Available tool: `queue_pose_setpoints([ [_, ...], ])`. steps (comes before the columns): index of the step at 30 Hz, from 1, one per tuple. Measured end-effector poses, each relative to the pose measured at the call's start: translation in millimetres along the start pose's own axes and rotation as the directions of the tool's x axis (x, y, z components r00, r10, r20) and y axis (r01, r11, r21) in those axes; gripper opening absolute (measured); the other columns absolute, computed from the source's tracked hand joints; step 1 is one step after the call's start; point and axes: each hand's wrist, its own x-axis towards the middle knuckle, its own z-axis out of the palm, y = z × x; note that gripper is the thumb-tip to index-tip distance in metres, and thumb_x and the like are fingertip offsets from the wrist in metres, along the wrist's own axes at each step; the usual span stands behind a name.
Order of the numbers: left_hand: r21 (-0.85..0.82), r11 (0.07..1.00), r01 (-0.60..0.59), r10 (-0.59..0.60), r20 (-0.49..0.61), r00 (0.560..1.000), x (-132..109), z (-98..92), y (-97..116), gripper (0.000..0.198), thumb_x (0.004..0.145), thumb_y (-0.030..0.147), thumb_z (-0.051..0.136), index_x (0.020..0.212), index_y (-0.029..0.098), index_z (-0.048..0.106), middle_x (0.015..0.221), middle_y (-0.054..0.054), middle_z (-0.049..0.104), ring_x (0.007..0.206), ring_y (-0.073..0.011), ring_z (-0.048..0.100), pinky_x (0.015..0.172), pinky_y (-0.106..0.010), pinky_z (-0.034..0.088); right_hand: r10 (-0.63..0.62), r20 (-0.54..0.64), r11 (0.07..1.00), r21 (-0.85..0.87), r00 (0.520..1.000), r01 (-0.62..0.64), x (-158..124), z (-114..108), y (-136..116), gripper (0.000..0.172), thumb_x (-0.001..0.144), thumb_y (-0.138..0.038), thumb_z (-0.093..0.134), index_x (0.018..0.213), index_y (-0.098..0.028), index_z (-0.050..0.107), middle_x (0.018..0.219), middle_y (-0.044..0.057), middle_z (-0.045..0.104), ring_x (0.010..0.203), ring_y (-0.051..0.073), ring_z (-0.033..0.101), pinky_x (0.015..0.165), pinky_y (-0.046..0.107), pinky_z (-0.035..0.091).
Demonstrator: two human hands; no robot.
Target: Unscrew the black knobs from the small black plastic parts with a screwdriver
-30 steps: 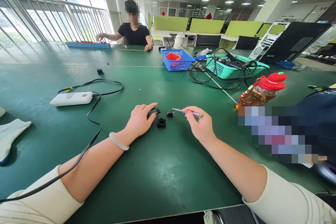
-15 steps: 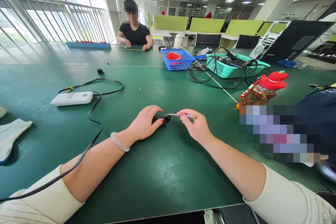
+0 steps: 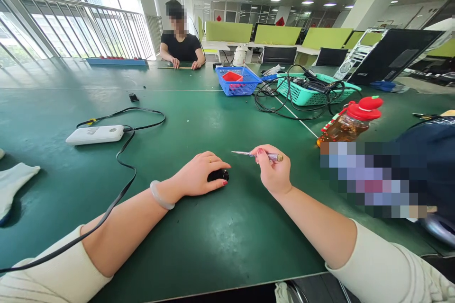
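Note:
My left hand (image 3: 199, 173) grips a small glossy black part (image 3: 217, 176) against the table, its thumb and fingers on either side. Much of that part is hidden under the fingers, so I cannot make out its kind. In my right hand (image 3: 273, 170) is a thin screwdriver (image 3: 243, 153) with a see-through purplish handle, held between thumb and fingers. The metal tip points left, above and to the right of the black part, and does not touch it.
A white power bank-like device (image 3: 95, 135) with a black cable (image 3: 133, 170) lies left; the cable crosses my left forearm. Ahead stand a blue basket (image 3: 238, 87) and a green basket (image 3: 309, 97) of cables. A red-lidded bottle (image 3: 348, 125) is right. A person (image 3: 180, 47) sits opposite.
My right hand has drawn the screwdriver away to the right, off the black part. My left hand has lowered slightly and turned the part, its fingers reaching further over it.

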Motion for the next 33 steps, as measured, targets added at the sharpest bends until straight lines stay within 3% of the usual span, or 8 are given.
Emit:
queue_pose_setpoints([
  [3, 0.015, 1.0, -0.017, 0.017, 0.017, 1.0, -0.4, 1.5, 1.2, 0.05, 0.088, 0.05, 0.061, 0.135, 0.031, 0.059, 0.131, -0.007, 0.063, 0.123, -0.0293, 0.053, 0.109, -0.047, 0.04, -0.002, 0.014, 1.0, -0.022, 1.0, 0.003, -0.1, -0.1, -1.3, 0.031, 0.094, -0.037, 0.048, 0.074, -0.022, 0.066, 0.067, 0.003, 0.064, 0.065, 0.018, 0.064, 0.061, 0.031, 0.052],
  [7, 0.007, 1.0, -0.024, 0.024, 0.054, 0.998, -0.7, 3.2, -1.1, 0.035, 0.091, 0.044, 0.058, 0.124, 0.034, 0.065, 0.132, -0.003, 0.065, 0.13, -0.029, 0.049, 0.112, -0.049, 0.035, -0.005, 0.032, 0.999, -0.041, 0.999, 0.007, 0.5, 0.0, -2.6, 0.032, 0.094, -0.036, 0.047, 0.074, -0.022, 0.066, 0.066, 0.003, 0.064, 0.064, 0.018, 0.063, 0.06, 0.03, 0.051],
  [12, -0.049, 0.998, 0.033, -0.032, 0.018, 0.999, -0.6, -0.4, 0.5, 0.022, 0.09, 0.035, 0.058, 0.109, 0.027, 0.067, 0.11, -0.005, 0.07, 0.112, -0.025, 0.057, 0.102, -0.042, 0.045, -0.059, 0.046, 0.998, -0.028, 0.997, 0.06, 1.9, 0.4, -3.2, 0.029, 0.094, -0.032, 0.048, 0.074, -0.022, 0.066, 0.065, 0.002, 0.064, 0.062, 0.017, 0.062, 0.06, 0.03, 0.05],
  [17, -0.001, 0.995, 0.096, -0.096, 0.017, 0.995, -13.5, -3.0, 7.8, 0.02, 0.092, 0.036, 0.054, 0.106, 0.025, 0.063, 0.103, -0.005, 0.066, 0.101, -0.024, 0.058, 0.093, -0.04, 0.048, -0.052, 0.063, 0.998, -0.027, 0.997, 0.054, 2.2, 1.4, -4.1, 0.029, 0.094, -0.032, 0.048, 0.073, -0.022, 0.066, 0.066, 0.002, 0.064, 0.061, 0.016, 0.061, 0.061, 0.03, 0.05],
  [22, 0.075, 0.989, 0.124, -0.127, 0.041, 0.991, -61.5, -19.2, 2.5, 0.022, 0.095, 0.04, 0.05, 0.107, 0.027, 0.063, 0.107, -0.005, 0.065, 0.102, -0.0228, 0.059, 0.095, -0.037, 0.047, -0.039, 0.07, 0.999, -0.014, 0.997, 0.04, 2.3, 1.6, -5.9, 0.028, 0.093, -0.031, 0.049, 0.074, -0.021, 0.066, 0.065, 0.002, 0.064, 0.061, 0.016, 0.061, 0.061, 0.029, 0.049],
  [25, 0.149, 0.958, 0.245, -0.247, -0.006, 0.969, -105.6, -38.6, -17.9, 0.027, 0.095, 0.043, 0.049, 0.111, 0.027, 0.064, 0.11, -0.005, 0.067, 0.107, -0.0229, 0.059, 0.098, -0.036, 0.046, -0.089, 0.079, 0.996, -0.01, 0.993, 0.09, 2.3, 1.4, -6.7, 0.028, 0.094, -0.029, 0.049, 0.074, -0.021, 0.066, 0.067, 0.002, 0.066, 0.061, 0.015, 0.06, 0.06, 0.028, 0.047],
  [31, 0.263, 0.799, 0.541, -0.512, -0.174, 0.841, -182.0, -80.4, -79.0, 0.044, 0.09, 0.051, 0.047, 0.113, 0.019, 0.064, 0.115, -0.01, 0.069, 0.112, -0.0271, 0.059, 0.103, -0.04, 0.044, -0.142, 0.099, 0.989, -0.019, 0.985, 0.145, 0.8, 3.3, -4.0, 0.026, 0.094, -0.027, 0.049, 0.076, -0.021, 0.067, 0.066, 0.001, 0.065, 0.059, 0.014, 0.058, 0.059, 0.027, 0.046],
  [33, 0.262, 0.713, 0.65, -0.601, -0.247, 0.76, -193.4, -90.0, -94.3, 0.049, 0.086, 0.051, 0.046, 0.114, 0.016, 0.064, 0.116, -0.013, 0.069, 0.11, -0.0298, 0.06, 0.101, -0.043, 0.045, -0.143, 0.1, 0.989, -0.018, 0.985, 0.145, 0.9, 4.0, -2.9, 0.026, 0.094, -0.027, 0.049, 0.076, -0.021, 0.067, 0.066, 0.001, 0.065, 0.059, 0.014, 0.058, 0.058, 0.027, 0.046],
])
